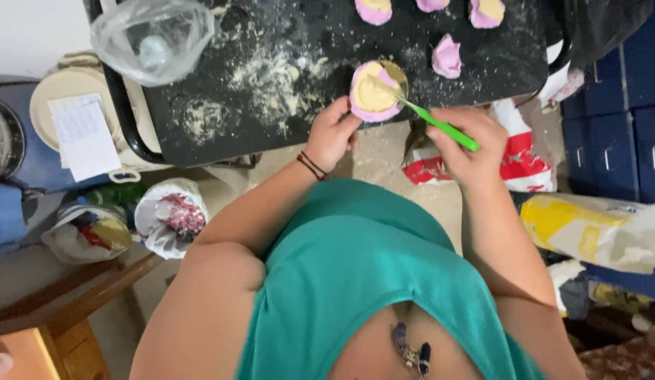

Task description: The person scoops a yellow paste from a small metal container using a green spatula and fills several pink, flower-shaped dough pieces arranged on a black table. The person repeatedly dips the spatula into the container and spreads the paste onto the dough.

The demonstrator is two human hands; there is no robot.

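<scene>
The left hand (332, 134) is curled around the near edge of a pink mould (374, 92) filled with pale dough, steadying it at the front lip of the black worktop (222, 134). The right hand (462, 144) is closed on the green handle of a small tool (440, 124), whose thin tip reaches across to the dough in the mould, just beyond the left hand's fingertips; whether it is a knife or a flat spatula is hard to tell from this angle.

Beyond both hands, farther back on the floured worktop, sit more pink moulds: one filled piece (446, 56) just past the right hand, and three others (374, 10) at the far edge, partly cut off. These look already packed with dough, so I judge several pieces finished and the one under the hands to be the piece in work, its surface being trimmed or smoothed. Patches of loose flour (278, 70) lie beyond the left hand, and a crumpled clear plastic bag (153, 39) sits farther out to that side. Below the right hand, off the worktop, lies a red and white bag (514, 162).
</scene>
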